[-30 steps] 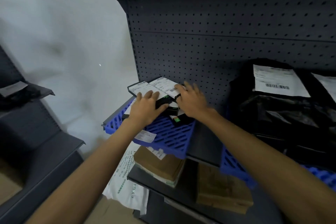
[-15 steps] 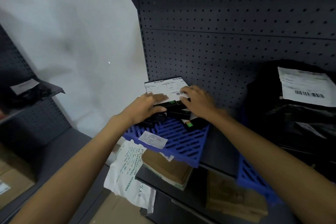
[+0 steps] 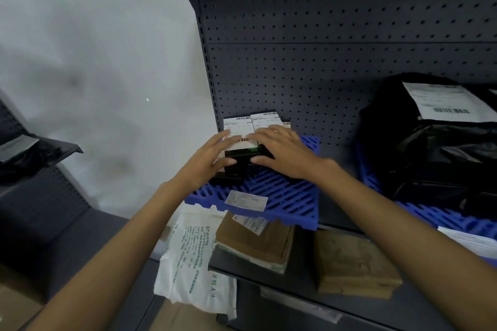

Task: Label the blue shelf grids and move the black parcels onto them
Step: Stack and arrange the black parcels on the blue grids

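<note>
Dark perforated metal shelving backing frame centre; squaring small black label-topped parcel boxes (image 3: 243,153) on blue slatted plastic grid (image 3: 285,196), left hand (image 3: 212,158) and right hand (image 3: 282,154) pressing flat-fingered, unclenched, steadying stack against toppling.

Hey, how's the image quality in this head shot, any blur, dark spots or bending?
Head view: dim overall; the black bag on the right loses detail in shadow; the label on the blue grid is too soft to read; wide-angle bending curves the shelf upright; both hands look fairly sharp.
</note>
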`<state>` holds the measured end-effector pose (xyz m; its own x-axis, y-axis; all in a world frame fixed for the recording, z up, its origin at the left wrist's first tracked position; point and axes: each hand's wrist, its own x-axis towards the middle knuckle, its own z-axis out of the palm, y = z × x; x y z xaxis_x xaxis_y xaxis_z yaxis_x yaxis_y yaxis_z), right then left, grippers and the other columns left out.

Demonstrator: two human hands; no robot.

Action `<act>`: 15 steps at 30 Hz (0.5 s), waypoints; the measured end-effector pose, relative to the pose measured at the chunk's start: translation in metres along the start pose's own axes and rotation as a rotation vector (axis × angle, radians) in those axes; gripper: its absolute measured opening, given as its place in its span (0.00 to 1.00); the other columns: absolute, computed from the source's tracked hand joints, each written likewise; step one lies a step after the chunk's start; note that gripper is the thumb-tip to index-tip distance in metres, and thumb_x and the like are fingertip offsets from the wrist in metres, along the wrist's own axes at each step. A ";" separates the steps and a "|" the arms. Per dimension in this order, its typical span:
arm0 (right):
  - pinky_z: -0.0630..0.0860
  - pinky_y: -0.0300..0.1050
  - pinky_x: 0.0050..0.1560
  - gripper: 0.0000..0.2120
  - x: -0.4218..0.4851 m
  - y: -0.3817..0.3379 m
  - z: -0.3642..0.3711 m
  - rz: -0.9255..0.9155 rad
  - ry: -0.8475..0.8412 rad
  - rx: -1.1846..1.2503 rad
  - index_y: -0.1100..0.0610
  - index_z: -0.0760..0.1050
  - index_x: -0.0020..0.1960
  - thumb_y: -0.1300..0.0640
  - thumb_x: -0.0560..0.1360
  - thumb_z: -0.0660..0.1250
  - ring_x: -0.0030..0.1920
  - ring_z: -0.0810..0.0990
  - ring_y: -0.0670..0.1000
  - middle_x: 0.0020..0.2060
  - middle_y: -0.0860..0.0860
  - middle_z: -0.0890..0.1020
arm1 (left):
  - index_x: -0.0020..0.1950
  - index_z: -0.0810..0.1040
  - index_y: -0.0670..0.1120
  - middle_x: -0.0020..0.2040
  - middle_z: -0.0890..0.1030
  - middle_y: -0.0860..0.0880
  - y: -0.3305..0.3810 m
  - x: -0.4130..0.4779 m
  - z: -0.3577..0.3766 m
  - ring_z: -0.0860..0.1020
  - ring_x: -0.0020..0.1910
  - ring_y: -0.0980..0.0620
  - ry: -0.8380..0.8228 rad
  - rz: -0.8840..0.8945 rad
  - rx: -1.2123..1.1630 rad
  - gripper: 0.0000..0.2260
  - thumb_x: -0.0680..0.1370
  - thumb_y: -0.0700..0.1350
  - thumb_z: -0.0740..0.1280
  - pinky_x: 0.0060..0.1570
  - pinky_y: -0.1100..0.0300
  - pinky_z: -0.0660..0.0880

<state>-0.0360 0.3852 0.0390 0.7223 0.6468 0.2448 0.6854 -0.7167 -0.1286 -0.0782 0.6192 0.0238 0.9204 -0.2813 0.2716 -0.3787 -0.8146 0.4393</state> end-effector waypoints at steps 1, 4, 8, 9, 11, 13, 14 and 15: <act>0.51 0.54 0.74 0.33 0.001 -0.003 0.002 -0.034 -0.050 -0.029 0.46 0.55 0.78 0.37 0.78 0.61 0.77 0.54 0.54 0.77 0.48 0.60 | 0.77 0.62 0.54 0.78 0.60 0.50 -0.007 -0.003 -0.001 0.61 0.76 0.52 0.003 -0.029 -0.016 0.27 0.79 0.49 0.67 0.72 0.60 0.59; 0.49 0.53 0.75 0.43 0.006 -0.011 0.008 -0.083 -0.091 -0.158 0.48 0.51 0.80 0.43 0.73 0.71 0.77 0.53 0.54 0.77 0.50 0.58 | 0.79 0.57 0.55 0.75 0.67 0.50 -0.025 -0.010 -0.003 0.68 0.72 0.48 -0.068 -0.114 -0.024 0.38 0.73 0.51 0.73 0.70 0.57 0.66; 0.53 0.50 0.74 0.44 0.010 -0.022 0.016 -0.097 -0.042 -0.240 0.49 0.52 0.79 0.51 0.72 0.74 0.75 0.59 0.55 0.76 0.50 0.60 | 0.79 0.54 0.57 0.67 0.77 0.47 -0.034 -0.016 0.006 0.77 0.62 0.45 -0.091 -0.171 -0.050 0.44 0.71 0.48 0.77 0.60 0.57 0.73; 0.54 0.50 0.74 0.44 0.011 -0.023 0.017 -0.098 -0.033 -0.246 0.49 0.52 0.79 0.52 0.72 0.74 0.75 0.60 0.55 0.76 0.50 0.61 | 0.79 0.55 0.56 0.67 0.77 0.46 -0.036 -0.016 0.008 0.77 0.63 0.44 -0.074 -0.178 -0.077 0.43 0.71 0.47 0.77 0.62 0.55 0.73; 0.55 0.50 0.73 0.43 0.012 -0.025 0.017 -0.099 -0.021 -0.243 0.49 0.53 0.79 0.51 0.72 0.74 0.75 0.61 0.55 0.76 0.50 0.62 | 0.79 0.56 0.53 0.69 0.75 0.45 -0.038 -0.017 0.011 0.76 0.65 0.43 -0.059 -0.174 -0.118 0.43 0.71 0.44 0.76 0.65 0.49 0.73; 0.56 0.51 0.73 0.43 0.015 -0.027 0.017 -0.093 -0.024 -0.228 0.49 0.55 0.79 0.50 0.72 0.75 0.74 0.62 0.55 0.76 0.50 0.63 | 0.79 0.56 0.52 0.70 0.74 0.45 -0.042 -0.019 0.014 0.75 0.67 0.43 -0.047 -0.153 -0.169 0.42 0.72 0.42 0.76 0.67 0.49 0.72; 0.57 0.51 0.73 0.43 0.017 -0.029 0.017 -0.088 -0.029 -0.222 0.48 0.55 0.79 0.50 0.72 0.75 0.74 0.62 0.55 0.76 0.50 0.63 | 0.79 0.56 0.51 0.70 0.74 0.45 -0.045 -0.020 0.016 0.74 0.67 0.44 -0.031 -0.145 -0.214 0.41 0.72 0.40 0.75 0.67 0.52 0.72; 0.57 0.52 0.73 0.42 0.018 -0.031 0.018 -0.080 -0.035 -0.218 0.48 0.55 0.79 0.49 0.72 0.74 0.74 0.62 0.56 0.76 0.50 0.63 | 0.79 0.56 0.51 0.70 0.74 0.46 -0.047 -0.020 0.018 0.74 0.67 0.45 -0.009 -0.138 -0.257 0.41 0.72 0.39 0.75 0.66 0.58 0.72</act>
<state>-0.0424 0.4236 0.0306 0.6716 0.7098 0.2124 0.7072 -0.6996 0.1018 -0.0776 0.6537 -0.0182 0.9653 -0.1822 0.1872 -0.2612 -0.6909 0.6742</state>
